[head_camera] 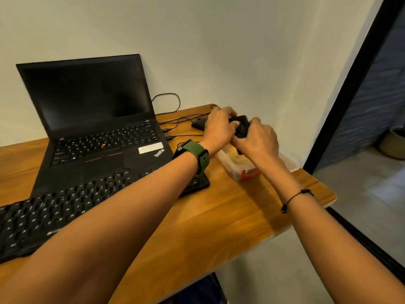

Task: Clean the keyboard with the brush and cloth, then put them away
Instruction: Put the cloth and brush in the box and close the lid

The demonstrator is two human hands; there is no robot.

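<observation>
Both forearms were bare. Left wrist wore a green-strapped watch (195, 153); right wrist wore a thin black cord bracelet (294, 197).

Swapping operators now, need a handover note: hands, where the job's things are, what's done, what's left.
Left hand and right hand: both grip a small black brush-like tool above the clear plastic box with a red latch.
Black external keyboard lies on the wooden desk, in front of the open black laptop.
Cloth: something yellowish in the box, can't confirm.
Done: can't tell whether the keyboard has been cleaned.
Left: confirm cleaning, stow brush and cloth.
</observation>
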